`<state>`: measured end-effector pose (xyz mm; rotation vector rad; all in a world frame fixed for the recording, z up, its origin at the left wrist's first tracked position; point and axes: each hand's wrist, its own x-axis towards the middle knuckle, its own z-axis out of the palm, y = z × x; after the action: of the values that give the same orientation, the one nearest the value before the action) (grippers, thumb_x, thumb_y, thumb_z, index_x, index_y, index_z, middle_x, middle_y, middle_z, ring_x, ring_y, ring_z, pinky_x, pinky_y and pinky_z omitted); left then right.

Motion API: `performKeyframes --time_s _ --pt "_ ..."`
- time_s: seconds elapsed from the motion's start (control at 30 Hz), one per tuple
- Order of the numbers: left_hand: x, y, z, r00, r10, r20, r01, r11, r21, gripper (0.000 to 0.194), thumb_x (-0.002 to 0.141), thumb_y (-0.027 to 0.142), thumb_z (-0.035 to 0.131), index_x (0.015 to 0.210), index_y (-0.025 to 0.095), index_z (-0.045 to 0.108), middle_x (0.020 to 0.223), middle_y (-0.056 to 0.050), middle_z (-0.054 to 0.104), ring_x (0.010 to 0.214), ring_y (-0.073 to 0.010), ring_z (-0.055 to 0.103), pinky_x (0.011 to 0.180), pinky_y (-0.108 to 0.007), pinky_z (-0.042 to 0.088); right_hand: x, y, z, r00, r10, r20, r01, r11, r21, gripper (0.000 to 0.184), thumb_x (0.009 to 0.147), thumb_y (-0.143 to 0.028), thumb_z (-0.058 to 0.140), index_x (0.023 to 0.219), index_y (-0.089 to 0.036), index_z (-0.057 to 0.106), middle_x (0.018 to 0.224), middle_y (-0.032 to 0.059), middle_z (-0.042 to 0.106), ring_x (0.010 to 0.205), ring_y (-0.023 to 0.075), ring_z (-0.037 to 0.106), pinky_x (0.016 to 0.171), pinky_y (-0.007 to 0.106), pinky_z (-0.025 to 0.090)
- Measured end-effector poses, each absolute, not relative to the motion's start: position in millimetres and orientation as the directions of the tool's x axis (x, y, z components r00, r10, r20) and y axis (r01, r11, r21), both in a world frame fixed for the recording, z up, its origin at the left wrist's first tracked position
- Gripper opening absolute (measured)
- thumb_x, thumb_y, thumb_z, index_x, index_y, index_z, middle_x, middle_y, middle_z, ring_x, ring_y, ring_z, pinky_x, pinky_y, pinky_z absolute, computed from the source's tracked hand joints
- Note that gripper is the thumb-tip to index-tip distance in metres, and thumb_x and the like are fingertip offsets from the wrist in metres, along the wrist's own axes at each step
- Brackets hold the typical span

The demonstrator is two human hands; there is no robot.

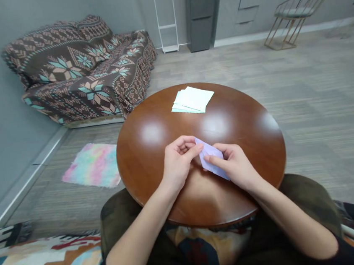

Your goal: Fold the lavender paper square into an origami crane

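A folded piece of light purple paper (209, 149) is held up over the round brown table (155, 168), tilted down to the right. My left hand (181, 157) pinches its upper left edge between thumb and curled fingers. My right hand (233, 162) grips its right part, the thumb lying flat on the near face and the other fingers mostly hidden behind it. Farther back on the tabletop lies a loose stack of pale green-white paper sheets (194, 99), slightly fanned out, touched by neither hand.
Both my knees flank the table's near edge. A sofa with a patterned cover (78, 71) stands at the back left, a fluffy pastel rug (93, 164) on the floor before it. Grey cabinets (246, 13) and a gold-framed chair (295, 14) are at the back right.
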<state>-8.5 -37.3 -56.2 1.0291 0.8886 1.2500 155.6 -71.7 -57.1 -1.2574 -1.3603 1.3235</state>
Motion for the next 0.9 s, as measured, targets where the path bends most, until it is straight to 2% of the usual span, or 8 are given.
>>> performKeyframes --time_s 0.13,0.27,0.33,0.53,0.7,0.9 --pt "-9.8 -36.7 -57.5 0.108 0.994 0.028 -0.33 0.009 0.944 0.017 0.072 0.023 0.087 0.081 0.017 0.074 0.072 0.001 0.071 0.066 -0.0102 0.063 0.068 -0.022 0.049 155.5 -71.7 -57.3 -0.133 0.987 -0.09 0.036 -0.086 -0.996 0.031 0.082 -0.043 0.078 0.075 -0.014 0.071 0.065 0.0016 0.067 0.056 0.0112 0.05 0.051 0.025 0.036" --pt "-10.5 -33.7 -59.9 0.023 0.998 0.059 -0.337 -0.047 0.94 0.02 0.071 0.025 0.087 0.084 0.017 0.073 0.073 0.0 0.071 0.068 -0.0118 0.063 0.071 -0.024 0.05 152.4 -71.1 -58.7 -0.136 0.982 -0.13 -0.141 -0.149 -0.979 0.031 0.077 -0.045 0.083 0.083 -0.016 0.075 0.075 0.0035 0.073 0.068 0.0172 0.066 0.065 0.031 0.057" --pt "-10.1 -33.0 -60.2 -0.001 0.998 0.061 -0.341 -0.057 0.938 0.022 0.071 0.026 0.087 0.084 0.017 0.073 0.076 0.0 0.071 0.07 -0.0127 0.064 0.073 -0.025 0.051 151.4 -70.5 -60.1 -0.122 0.983 -0.136 -0.193 -0.158 -0.968 0.032 0.075 -0.045 0.085 0.086 -0.016 0.077 0.079 0.0034 0.074 0.07 0.0184 0.068 0.071 0.036 0.063" --pt "-8.3 -38.3 -57.0 0.266 0.964 -0.025 -0.209 0.083 0.974 0.024 0.074 0.034 0.084 0.079 0.013 0.074 0.075 -0.004 0.072 0.069 -0.0154 0.064 0.071 -0.028 0.05 152.7 -68.5 -64.0 -0.058 0.992 -0.116 -0.183 -0.124 -0.975 0.031 0.075 -0.045 0.085 0.085 -0.016 0.077 0.079 0.0044 0.074 0.069 0.0189 0.069 0.068 0.035 0.066" --pt "-9.2 -40.0 -56.2 0.27 0.962 -0.031 -0.187 0.084 0.979 0.021 0.074 0.029 0.083 0.07 0.013 0.071 0.073 -0.004 0.071 0.067 -0.0144 0.062 0.071 -0.027 0.048 153.2 -70.1 -63.3 -0.049 0.994 -0.1 -0.184 -0.107 -0.977 0.031 0.074 -0.044 0.087 0.083 -0.016 0.076 0.077 0.004 0.073 0.07 0.0193 0.07 0.069 0.036 0.067" --pt "-5.1 -42.4 -57.8 0.291 0.956 -0.034 -0.307 0.126 0.943 0.021 0.072 0.029 0.084 0.071 0.014 0.069 0.071 -0.002 0.067 0.066 -0.0134 0.059 0.068 -0.026 0.047 151.1 -72.0 -65.3 -0.065 0.993 -0.1 -0.237 -0.113 -0.965 0.034 0.072 -0.044 0.089 0.084 -0.015 0.074 0.077 0.0037 0.073 0.072 0.0194 0.072 0.072 0.038 0.068"
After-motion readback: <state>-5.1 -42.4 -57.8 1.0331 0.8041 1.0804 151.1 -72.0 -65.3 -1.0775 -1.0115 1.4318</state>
